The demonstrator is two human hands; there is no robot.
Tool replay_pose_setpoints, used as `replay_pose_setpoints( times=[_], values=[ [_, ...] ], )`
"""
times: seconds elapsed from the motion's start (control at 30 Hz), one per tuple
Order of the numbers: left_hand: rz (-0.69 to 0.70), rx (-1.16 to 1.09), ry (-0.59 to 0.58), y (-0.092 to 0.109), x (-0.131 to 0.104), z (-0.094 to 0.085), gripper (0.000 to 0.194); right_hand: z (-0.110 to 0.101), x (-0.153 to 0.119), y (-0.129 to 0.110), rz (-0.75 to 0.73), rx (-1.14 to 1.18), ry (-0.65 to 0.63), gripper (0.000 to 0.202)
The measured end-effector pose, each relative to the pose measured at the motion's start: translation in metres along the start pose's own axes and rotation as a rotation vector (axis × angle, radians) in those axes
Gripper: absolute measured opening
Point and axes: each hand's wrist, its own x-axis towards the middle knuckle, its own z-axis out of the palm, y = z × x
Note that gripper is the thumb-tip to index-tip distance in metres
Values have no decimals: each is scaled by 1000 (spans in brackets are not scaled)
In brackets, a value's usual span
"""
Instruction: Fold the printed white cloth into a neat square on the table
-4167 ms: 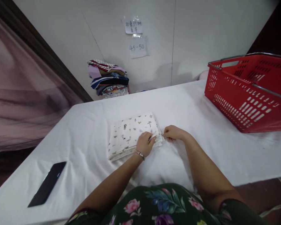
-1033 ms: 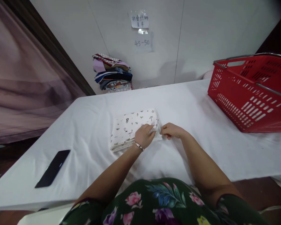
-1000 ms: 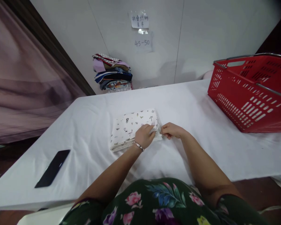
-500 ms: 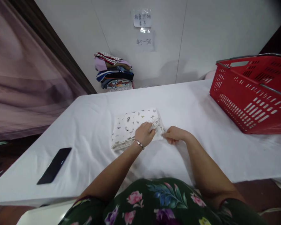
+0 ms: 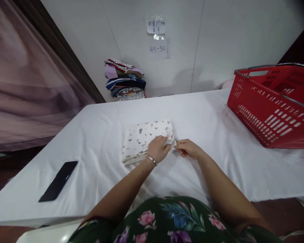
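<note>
A white cloth (image 5: 138, 137) with small printed motifs lies folded in several layers in the middle of the table. My left hand (image 5: 158, 148), with a bracelet at the wrist, is closed on bunched layers near the cloth's right end, lifting them a little. At the right front corner, my right hand (image 5: 187, 148) pinches the edge of the cloth between thumb and fingers. The cloth's right end is crumpled between the two hands, while its left part lies flat.
A white sheet covers the table (image 5: 96, 135). A red plastic basket (image 5: 266, 111) stands at the right, and a dark phone-like slab (image 5: 58, 181) lies at the front left. Behind the table's back edge rises a stack of folded fabrics (image 5: 125, 81). Paper signs (image 5: 156, 27) hang on the wall.
My right hand has moved slightly left along the cloth's corner, closer to my left hand. The left hand keeps its hold on the layers. The whole view has shifted slightly.
</note>
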Motion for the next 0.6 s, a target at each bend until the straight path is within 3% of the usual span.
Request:
replay_pose_setpoints(
  times=[0.2,0.6],
  values=[
    [51,-8,-42,7,-6,5,21,3,-1,1,-24,129,-69,26],
    [110,-42,-51,9,-5,2,28,0,-2,-1,-32,237,-34,27]
  ],
)
